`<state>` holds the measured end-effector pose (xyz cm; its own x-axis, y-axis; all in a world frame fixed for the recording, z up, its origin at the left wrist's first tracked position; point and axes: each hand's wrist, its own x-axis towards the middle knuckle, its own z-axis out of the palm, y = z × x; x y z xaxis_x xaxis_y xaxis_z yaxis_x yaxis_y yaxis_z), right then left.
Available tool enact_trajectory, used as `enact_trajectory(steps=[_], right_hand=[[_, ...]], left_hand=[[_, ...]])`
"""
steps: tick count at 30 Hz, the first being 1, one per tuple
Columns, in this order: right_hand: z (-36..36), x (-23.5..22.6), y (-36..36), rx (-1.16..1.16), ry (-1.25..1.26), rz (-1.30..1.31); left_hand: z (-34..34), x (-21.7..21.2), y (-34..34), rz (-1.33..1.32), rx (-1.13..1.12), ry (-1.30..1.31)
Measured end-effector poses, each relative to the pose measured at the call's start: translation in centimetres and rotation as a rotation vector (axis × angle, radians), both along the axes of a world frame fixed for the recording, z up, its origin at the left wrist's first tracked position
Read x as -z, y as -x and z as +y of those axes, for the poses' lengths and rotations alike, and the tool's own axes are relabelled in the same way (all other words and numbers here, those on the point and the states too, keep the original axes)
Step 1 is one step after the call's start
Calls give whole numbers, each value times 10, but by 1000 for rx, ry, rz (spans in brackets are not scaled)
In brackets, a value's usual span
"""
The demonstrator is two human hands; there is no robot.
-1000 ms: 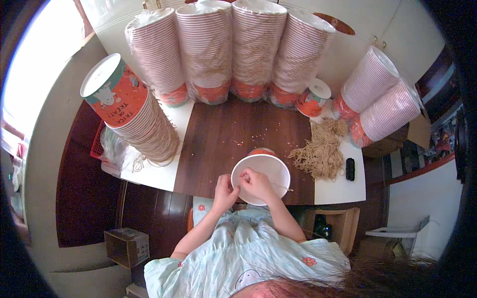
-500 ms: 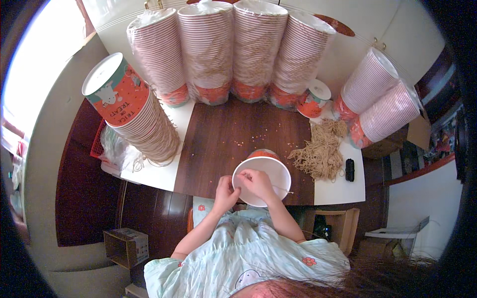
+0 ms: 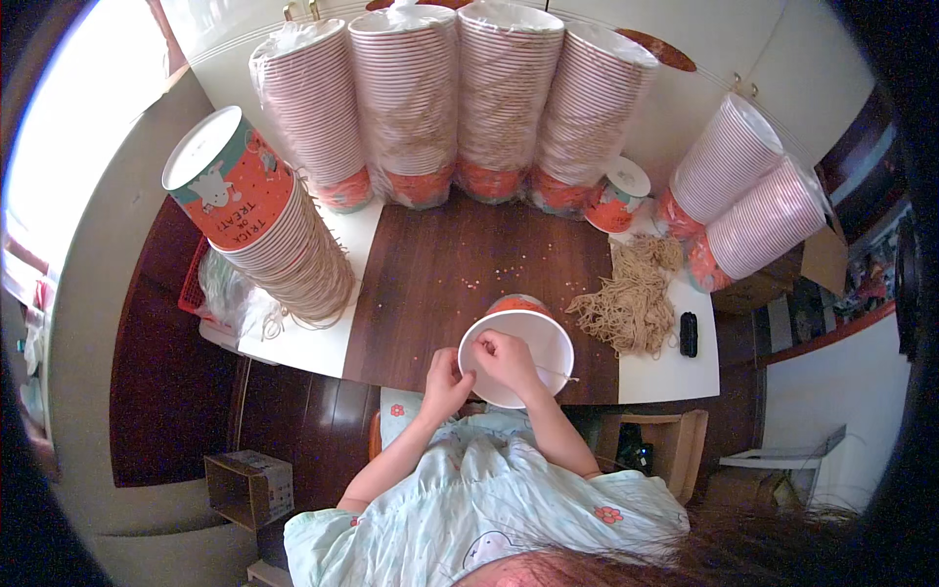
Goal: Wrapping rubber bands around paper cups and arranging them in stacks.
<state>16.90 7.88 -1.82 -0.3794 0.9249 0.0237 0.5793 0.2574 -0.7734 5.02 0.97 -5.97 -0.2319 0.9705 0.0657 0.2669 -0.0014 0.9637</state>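
A paper bucket [image 3: 541,342], white inside and orange outside, is tipped toward me at the table's front edge. My left hand [image 3: 449,384] is closed at its left rim, with the fingers partly hidden around the wall. Inside the opening, my right hand [image 3: 503,358] is pinched close to the left inner wall; whatever its fingertips hold is too small to make out. A thin beige cord [image 3: 573,379] crosses the right rim, its short end sticking out. To the right lies a loose heap of beige cords [image 3: 631,303].
Tall wrapped stacks of buckets [image 3: 406,108] line the back, with more stacks [image 3: 729,161] at the right. An unwrapped stack [image 3: 259,215] with cord handles leans at the left. A small black object [image 3: 689,335] lies beside the cords. Crumbs dot the brown tabletop [image 3: 421,284].
My right hand has shifted very slightly to the right inside the bucket, fingers still pinched. The left hand and the bucket have hardly moved.
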Motion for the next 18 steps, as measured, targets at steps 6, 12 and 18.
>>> enact_trajectory(steps=[6,12,18], right_hand=[[-1,-1,1,-42,23,24],[-1,-3,1,-80,48,63],[-1,-5,0,-104,110,60]], left_hand=[[-1,0,-1,34,10,1],[-1,5,-1,-9,12,2],[-2,1,-3,0,13,-10]])
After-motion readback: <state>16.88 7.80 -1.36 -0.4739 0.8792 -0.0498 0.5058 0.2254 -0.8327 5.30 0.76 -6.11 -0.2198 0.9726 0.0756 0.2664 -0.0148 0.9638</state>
